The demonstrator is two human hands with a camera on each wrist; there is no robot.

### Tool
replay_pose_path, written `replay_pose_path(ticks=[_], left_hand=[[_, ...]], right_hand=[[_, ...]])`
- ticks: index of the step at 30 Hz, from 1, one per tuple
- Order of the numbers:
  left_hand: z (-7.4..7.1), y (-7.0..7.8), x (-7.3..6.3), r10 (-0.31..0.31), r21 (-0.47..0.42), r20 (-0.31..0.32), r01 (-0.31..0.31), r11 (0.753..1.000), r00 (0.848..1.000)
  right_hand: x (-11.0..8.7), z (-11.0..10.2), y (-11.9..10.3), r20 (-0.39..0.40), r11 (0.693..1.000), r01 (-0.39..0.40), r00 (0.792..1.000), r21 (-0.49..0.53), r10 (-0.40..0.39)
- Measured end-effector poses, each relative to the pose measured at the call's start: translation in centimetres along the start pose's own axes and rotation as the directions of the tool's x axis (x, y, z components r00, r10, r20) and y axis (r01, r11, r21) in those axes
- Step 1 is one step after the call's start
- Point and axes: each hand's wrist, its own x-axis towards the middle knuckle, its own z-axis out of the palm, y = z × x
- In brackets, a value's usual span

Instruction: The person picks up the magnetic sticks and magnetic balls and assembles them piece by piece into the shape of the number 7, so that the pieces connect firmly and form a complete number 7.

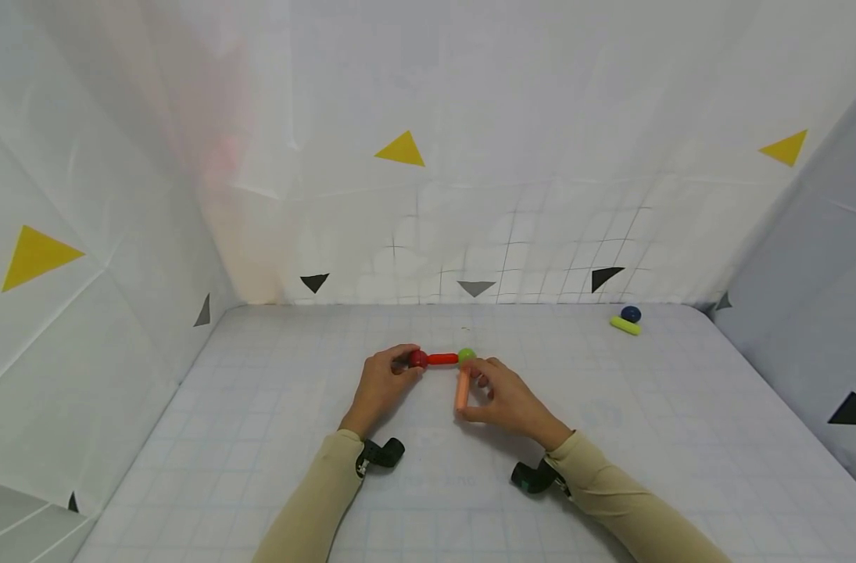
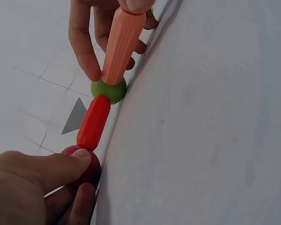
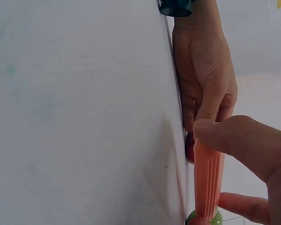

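My left hand (image 1: pixel 383 389) pinches a dark red ball (image 2: pixel 86 165) between thumb and fingers. From that ball a bright red ribbed stick (image 2: pixel 93 123) runs to a green ball (image 2: pixel 108 90). An orange ribbed stick (image 3: pixel 208 180) meets the green ball at one end. My right hand (image 1: pixel 506 397) holds this orange stick lengthwise, thumb on its near end and fingers at the end by the green ball. In the head view the red stick lies left to right, while the orange one points toward me. The right fingers partly cover the green ball.
At the back right of the white gridded table (image 1: pixel 428 493) lie a dark blue ball (image 1: pixel 631 313) and a yellow-green stick (image 1: pixel 625 325), close together. White sheets with yellow, grey and black triangles rise behind and at both sides. Each wrist carries a black camera (image 1: pixel 385 453).
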Motion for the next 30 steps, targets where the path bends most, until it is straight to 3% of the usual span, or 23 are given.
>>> replay_pose_path(ticks=[6,10,13,16,18,20,24,30], left_hand=[[0.0,0.3,0.1,0.016,0.013,-0.014,-0.016,1.000,1.000],[0.2,0.7,0.1,0.042,0.004,-0.060,-0.042,0.999,0.997],[0.5,1.4,0.1,0.120,0.034,-0.124,-0.116,0.993,0.985],[0.8,2.2,0.0,0.252,0.123,-0.162,-0.234,0.964,0.954],[1.1,2.6,-0.1,0.317,0.172,-0.139,-0.292,0.941,0.938],[1.3,2.9,-0.2,0.344,0.199,-0.081,-0.323,0.925,0.935],[1.8,3.0,-0.5,0.309,0.212,0.026,-0.307,0.928,0.951],[2.0,3.0,-0.6,0.289,0.222,0.037,-0.290,0.931,0.957]], right_hand=[[0.0,0.0,0.1,-0.001,1.000,0.012,1.000,0.006,-0.012],[0.0,0.0,0.2,-0.001,1.000,0.013,1.000,0.002,-0.013],[-0.1,-0.1,0.2,-0.001,1.000,0.016,1.000,0.005,-0.016],[-0.2,-0.1,0.2,-0.007,1.000,0.018,1.000,0.006,-0.018],[-0.2,-0.1,0.2,-0.012,1.000,0.024,1.000,0.009,-0.024],[-0.2,-0.1,0.2,-0.017,0.999,0.035,0.999,0.011,-0.034],[-0.3,-0.1,0.3,-0.019,0.998,0.061,0.998,0.019,-0.061],[-0.3,-0.2,0.3,-0.010,0.997,0.074,0.997,0.019,-0.074]])
